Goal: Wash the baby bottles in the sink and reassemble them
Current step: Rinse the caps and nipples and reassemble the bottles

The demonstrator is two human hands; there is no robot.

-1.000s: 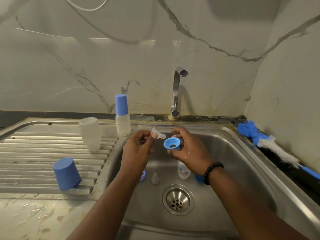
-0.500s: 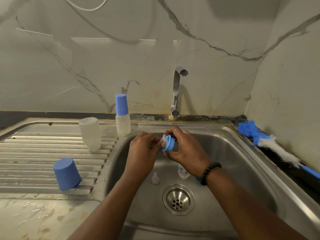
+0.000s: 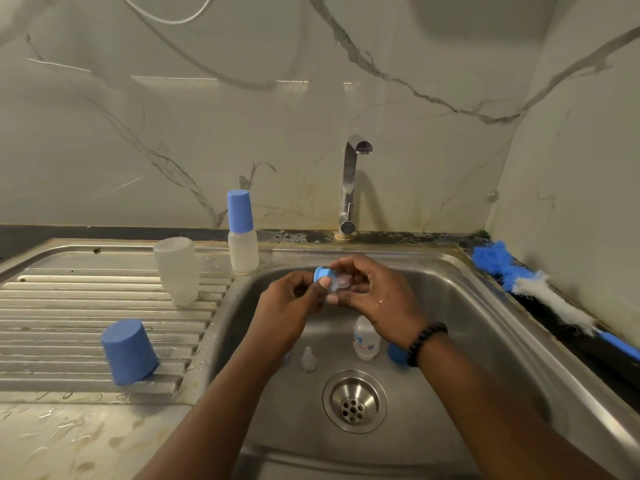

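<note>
One capped bottle (image 3: 242, 233) done, standing behind drainboard. Left hand (image 3: 287, 303) and right hand (image 3: 377, 299) both grip blue ring (image 3: 319, 273), seating clear teat (image 3: 341, 284). Loose parts left in sink (image 3: 485, 306); roughly halfway.

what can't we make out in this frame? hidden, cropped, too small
Head view only:
- Clear teat and blue ring: fingers of left hand and right hand cover the joint; whether it is seated is unclear.
- Blue part in the sink: mostly behind the right wrist.
- Another blue bit: behind the left forearm.
- Small bottle: print too small to read.
- Brush: handle cut off at the right edge.
</note>
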